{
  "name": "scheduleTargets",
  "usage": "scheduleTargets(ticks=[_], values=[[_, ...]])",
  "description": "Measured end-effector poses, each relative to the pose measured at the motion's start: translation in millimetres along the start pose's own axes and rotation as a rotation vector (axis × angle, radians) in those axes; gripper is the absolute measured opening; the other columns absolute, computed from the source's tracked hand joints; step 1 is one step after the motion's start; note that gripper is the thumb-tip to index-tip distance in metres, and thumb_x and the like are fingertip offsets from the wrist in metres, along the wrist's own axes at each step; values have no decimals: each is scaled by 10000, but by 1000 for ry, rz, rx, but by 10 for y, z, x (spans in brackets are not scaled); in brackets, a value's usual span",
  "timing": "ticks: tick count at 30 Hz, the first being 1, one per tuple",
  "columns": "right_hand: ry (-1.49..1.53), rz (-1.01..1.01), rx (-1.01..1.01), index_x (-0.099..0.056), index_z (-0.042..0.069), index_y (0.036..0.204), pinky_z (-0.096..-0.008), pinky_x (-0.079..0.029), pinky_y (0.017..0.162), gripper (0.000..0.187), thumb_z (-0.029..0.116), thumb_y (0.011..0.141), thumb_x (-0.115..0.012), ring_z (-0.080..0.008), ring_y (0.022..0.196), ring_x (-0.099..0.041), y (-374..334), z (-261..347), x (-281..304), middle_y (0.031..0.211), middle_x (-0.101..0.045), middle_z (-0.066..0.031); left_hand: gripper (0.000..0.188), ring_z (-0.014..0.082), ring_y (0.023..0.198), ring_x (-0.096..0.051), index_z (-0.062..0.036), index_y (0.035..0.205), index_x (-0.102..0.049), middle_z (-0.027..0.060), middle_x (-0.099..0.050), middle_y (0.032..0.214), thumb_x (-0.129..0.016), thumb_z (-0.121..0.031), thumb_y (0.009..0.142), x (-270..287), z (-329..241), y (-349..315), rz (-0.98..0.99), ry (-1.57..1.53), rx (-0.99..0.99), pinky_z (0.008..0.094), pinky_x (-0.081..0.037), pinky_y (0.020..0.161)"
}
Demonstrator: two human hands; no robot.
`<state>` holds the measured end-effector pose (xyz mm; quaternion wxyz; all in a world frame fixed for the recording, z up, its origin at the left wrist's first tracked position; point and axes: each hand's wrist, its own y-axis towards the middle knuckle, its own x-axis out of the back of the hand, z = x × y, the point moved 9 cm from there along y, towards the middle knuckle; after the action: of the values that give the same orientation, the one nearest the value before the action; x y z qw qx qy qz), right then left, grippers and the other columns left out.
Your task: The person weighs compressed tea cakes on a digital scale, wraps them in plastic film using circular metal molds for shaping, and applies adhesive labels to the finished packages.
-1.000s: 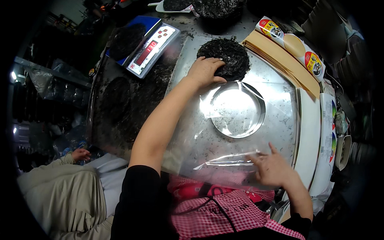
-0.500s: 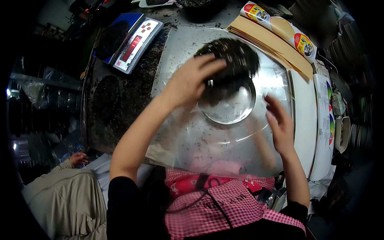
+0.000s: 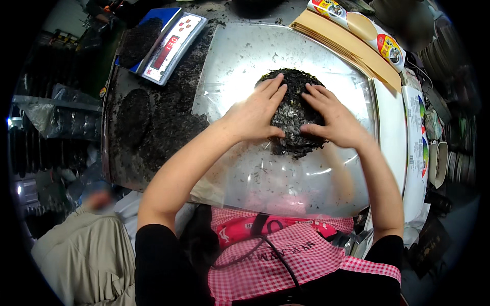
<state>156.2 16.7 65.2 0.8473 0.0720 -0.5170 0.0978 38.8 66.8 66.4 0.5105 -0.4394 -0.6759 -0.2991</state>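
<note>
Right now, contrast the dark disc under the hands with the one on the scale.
The near disc is under the left hand and right hand; the far disc lies untouched on the scale. The near disc shows glossy highlights; the far disc looks duller. Both are dark and roughly round.

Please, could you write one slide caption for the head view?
Left hand and right hand rest on a dark, flaky disc; scale at left.

white glare around black disc (image 3: 294,115)

Dark disc (image 3: 293,113) pt. hidden by L hand (image 3: 254,115) & R hand (image 3: 334,116)
</note>
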Motion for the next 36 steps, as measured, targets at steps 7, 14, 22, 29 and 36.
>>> scheduleTargets(ticks=[7, 14, 22, 29, 36], values=[[-310, 128, -67, -535, -69, 1220, -380, -471, 1011, 637, 21, 632, -761, -377, 1289, -420, 97, 109, -335, 1379, -441, -279, 928, 432, 1377, -253, 206, 1357, -289, 357, -182, 1486, -761, -288, 730, -586, -136, 215, 304, 324, 70, 384, -355, 1101], [477, -63, -32, -396, 40, 1409, -429, -293, 1140, 820, 247, 714, -778, -409, 1405, -254, -189, 121, -90, 1459, -380, -202, 926, 427, 1440, -123, 160, 1439, -127, 349, -35, 1527, -667, -176, 766, -650, 12, 135, 297, 25, 124, 418, -194, 1178], [-23, 282, -447, -623, 19, 1094, -605, -294, 1064, 381, 92, 723, -668, -359, 1161, -549, -1832, 722, -492, 1066, -648, -106, 608, 333, 1144, -519, 18, 1345, -453, 206, -469, 1363, -632, -64, 769, -73, -524, 39, -154, 247, -61, 413, -460, 939], [-114, -476, -78, -515, 17, 1250, -427, -479, 961, 569, 73, 712, -693, -375, 1056, -615, -1250, 580, -237, 1120, -611, -193, 591, 338, 1123, -504, -113, 1205, -606, 146, -525, 1252, -765, -382, 704, -369, -501, -635, -210, -213, 42, 431, -467, 918], [172, -527, 178, -484, 65, 1197, -413, -519, 815, 677, 332, 670, -817, -349, 1042, -596, -574, 399, -279, 1084, -585, -161, 742, 397, 1337, -385, -134, 1355, -505, 194, -381, 1463, -796, -261, 684, -520, -595, -1475, -532, -123, 78, 467, -332, 1094]])
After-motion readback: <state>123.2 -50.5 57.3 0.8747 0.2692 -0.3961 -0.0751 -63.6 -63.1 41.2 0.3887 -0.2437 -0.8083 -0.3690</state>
